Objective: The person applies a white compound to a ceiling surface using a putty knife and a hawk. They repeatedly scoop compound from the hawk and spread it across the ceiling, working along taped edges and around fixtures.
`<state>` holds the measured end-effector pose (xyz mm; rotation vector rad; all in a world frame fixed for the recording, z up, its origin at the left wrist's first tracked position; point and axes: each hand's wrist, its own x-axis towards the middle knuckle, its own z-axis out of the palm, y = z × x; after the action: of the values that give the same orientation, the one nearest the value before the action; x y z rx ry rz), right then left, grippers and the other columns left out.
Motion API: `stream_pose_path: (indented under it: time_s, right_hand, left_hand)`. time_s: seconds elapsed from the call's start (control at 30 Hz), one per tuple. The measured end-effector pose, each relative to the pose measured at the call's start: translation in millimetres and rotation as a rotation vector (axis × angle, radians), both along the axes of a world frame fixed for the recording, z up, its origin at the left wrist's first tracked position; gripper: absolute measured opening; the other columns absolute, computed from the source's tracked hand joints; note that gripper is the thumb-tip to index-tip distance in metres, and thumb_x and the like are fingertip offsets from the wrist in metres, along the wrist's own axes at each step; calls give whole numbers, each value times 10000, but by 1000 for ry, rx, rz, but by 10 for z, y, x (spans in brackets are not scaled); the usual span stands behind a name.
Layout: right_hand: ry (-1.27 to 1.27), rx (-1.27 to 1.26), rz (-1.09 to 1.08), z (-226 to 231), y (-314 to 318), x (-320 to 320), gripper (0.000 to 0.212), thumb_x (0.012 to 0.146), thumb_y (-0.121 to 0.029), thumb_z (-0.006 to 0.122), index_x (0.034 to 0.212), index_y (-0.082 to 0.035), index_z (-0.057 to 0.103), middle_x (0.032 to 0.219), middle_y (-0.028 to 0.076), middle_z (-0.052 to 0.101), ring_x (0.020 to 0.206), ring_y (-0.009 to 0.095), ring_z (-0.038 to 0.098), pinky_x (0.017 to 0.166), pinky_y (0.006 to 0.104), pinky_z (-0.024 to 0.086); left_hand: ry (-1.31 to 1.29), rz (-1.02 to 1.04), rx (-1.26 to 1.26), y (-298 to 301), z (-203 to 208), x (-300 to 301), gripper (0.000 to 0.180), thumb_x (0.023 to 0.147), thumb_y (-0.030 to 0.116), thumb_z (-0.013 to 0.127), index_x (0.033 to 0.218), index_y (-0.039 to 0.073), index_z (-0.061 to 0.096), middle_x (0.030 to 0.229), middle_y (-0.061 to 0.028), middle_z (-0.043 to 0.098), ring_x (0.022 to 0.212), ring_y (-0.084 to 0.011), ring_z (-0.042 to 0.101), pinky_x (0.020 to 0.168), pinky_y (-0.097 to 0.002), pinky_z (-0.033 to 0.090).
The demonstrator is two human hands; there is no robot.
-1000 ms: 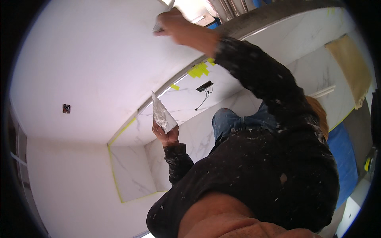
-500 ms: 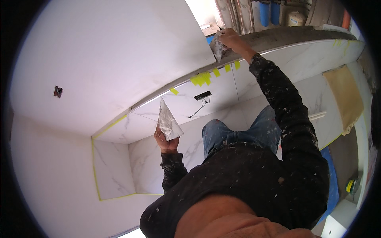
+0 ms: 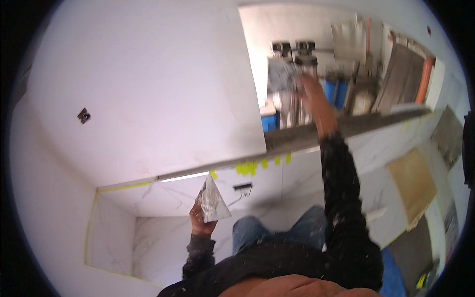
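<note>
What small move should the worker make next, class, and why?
Perhaps bring the flat grey blade in the right hand down to the triangular silvery plate in the left hand, since white paste lies on that plate while the blade is raised apart from it.

Right hand [image 3: 311, 94], flat blade [image 3: 281, 76] raised from near ledge [image 3: 297, 138] to before opening [image 3: 316, 29]; more of opening showing.

the wall [image 3: 168, 99] is white; tiles [image 3: 161, 242] white, grey-veined, with bright yellow tape [image 3: 246, 169] along their upper edge; sleeves [image 3: 340, 173] black, white-flecked; jeans [image 3: 309, 226] blue; plate [image 3: 213, 203] silvery, white-smeared; blade [image 3: 281, 78] mottled grey.
</note>
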<state>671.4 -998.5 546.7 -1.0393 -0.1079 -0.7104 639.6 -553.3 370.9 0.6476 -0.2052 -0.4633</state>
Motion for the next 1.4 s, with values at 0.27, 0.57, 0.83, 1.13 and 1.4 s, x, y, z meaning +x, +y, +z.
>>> stream_pose_path:
  time_s: [0.27,0.57,0.83,1.13,1.4]
  right_hand:
    - [-74,-79,-146,-741,884,-718,175,886,-125,612,1020,-12,618,897,2,624,791,76,568,701,236,463]
    - [-114,-405,-373,-220,877,-848,228,897,-119,608,1048,51,621,820,-2,617,703,63,523,643,217,436]
    - [-240,-374,-522,676,718,-93,358,893,-146,635,1189,44,568,1070,69,619,967,105,541,879,240,420]
    - [-496,-614,-797,1171,901,870,382,936,-195,580,1245,24,528,1126,91,601,1010,144,544,903,246,418]
    - [-434,27,-534,1077,631,824,325,911,-82,575,1206,-10,459,1080,106,579,914,233,607,770,432,553]
  left_hand:
    - [-83,-108,-67,-783,431,207,411,946,262,461,1311,75,446,1244,-63,555,1141,-213,537,995,-381,414]
    - [-129,-142,-134,-1002,791,272,461,936,240,459,1347,38,400,1283,-100,520,1179,-232,506,1024,-395,392]
    - [-31,-134,-171,-692,557,330,430,942,244,456,1324,49,425,1250,-93,546,1140,-233,536,984,-393,431]
    - [-38,-93,-178,-15,235,540,437,919,241,473,1307,42,438,1236,-104,558,1140,-250,538,986,-388,422]
    - [53,-26,-166,294,-127,742,431,915,234,457,1304,48,439,1275,-109,535,1165,-262,527,1014,-398,417]
